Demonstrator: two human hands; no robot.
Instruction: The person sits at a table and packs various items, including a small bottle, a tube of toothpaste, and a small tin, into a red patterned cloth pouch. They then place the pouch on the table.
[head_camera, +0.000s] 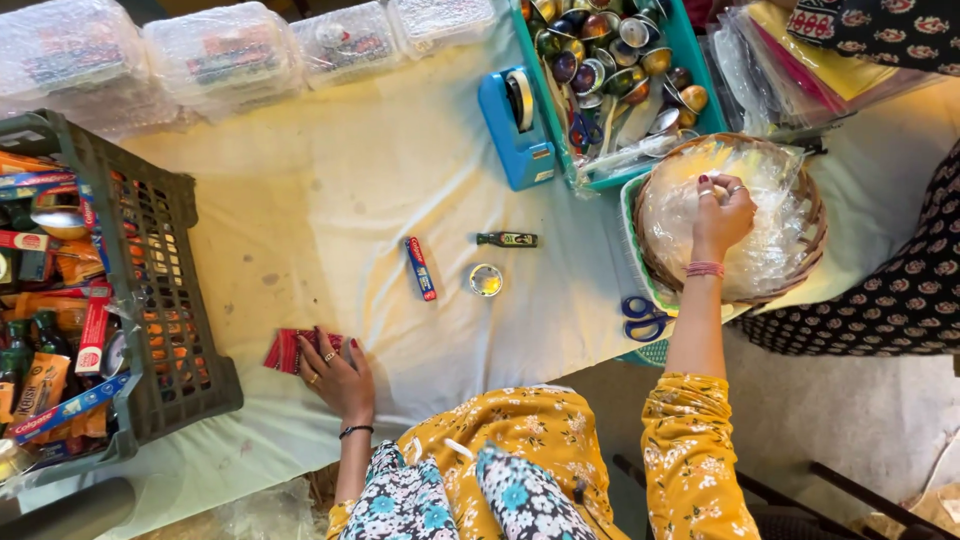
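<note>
Basket (815, 235) is sitting at the far right of the table, lined with crinkly clear wrap (770, 250), and I am reaching my right hand (722, 212) into it, fingertips bunched together on the wrap near the rim, seemingly pinching something small and pale; I cannot tell what. Reaching from above is keeping the wrap pressed down inside the bowl shape.

My left hand (335, 375) is lying flat with fingers spread over red packets (285, 350) by the near edge, holding them in place close to the grey crate (160, 300), which is stuffed with boxed tubes and sachets.

Between my hands, a small tube box (420, 268), a dark little bottle (507, 239) and a round tin (486, 280) are lying apart from one another, within easy reach. Blue scissors (645, 318) are resting just beside the basket, and a blue tape dispenser (515, 125) is standing against a teal tray (690, 60) of shiny tins.

A pale cloth (330, 190) is covering the table, faintly stained. Clear plastic tubs (220, 55) are lining the far edge. Another person in dark patterned fabric (900, 290) is sitting at the right, over a bare floor.
</note>
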